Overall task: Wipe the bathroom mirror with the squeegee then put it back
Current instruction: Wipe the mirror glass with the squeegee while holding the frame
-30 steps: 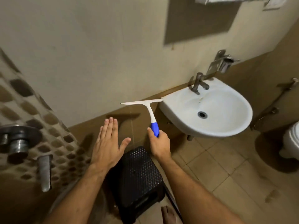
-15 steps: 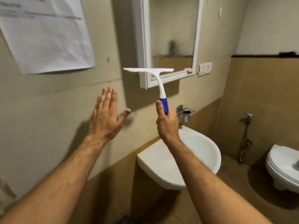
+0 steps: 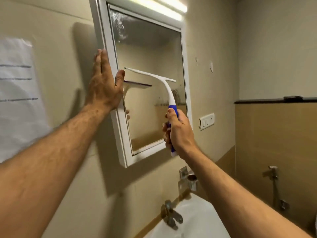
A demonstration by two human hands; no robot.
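Two hands at the mirror, blade near the glass

Two hands are raised to the mirror, which hangs in a white frame on the wall above the sink. The right hand has its grip curled round the blue handle of the squeegee, whose white crossbar sits across the middle of the glass; whether the blade edge actually touches cannot be told from here. The left hand lies flat, fingers straight, against the frame's left edge, seemingly steadying it.

By its look the squeegee is light, stiff plastic with a softer blade strip, and the blue section (likely rubbery) is the sensible place to hold it. The glass is fragile and slick, so even, moderate pressure seems wise. A smeary patch shows at the mirror's upper left.

Of containers, only the sink shows, partly cropped, with nothing visible inside. A tap stands at its back rim.
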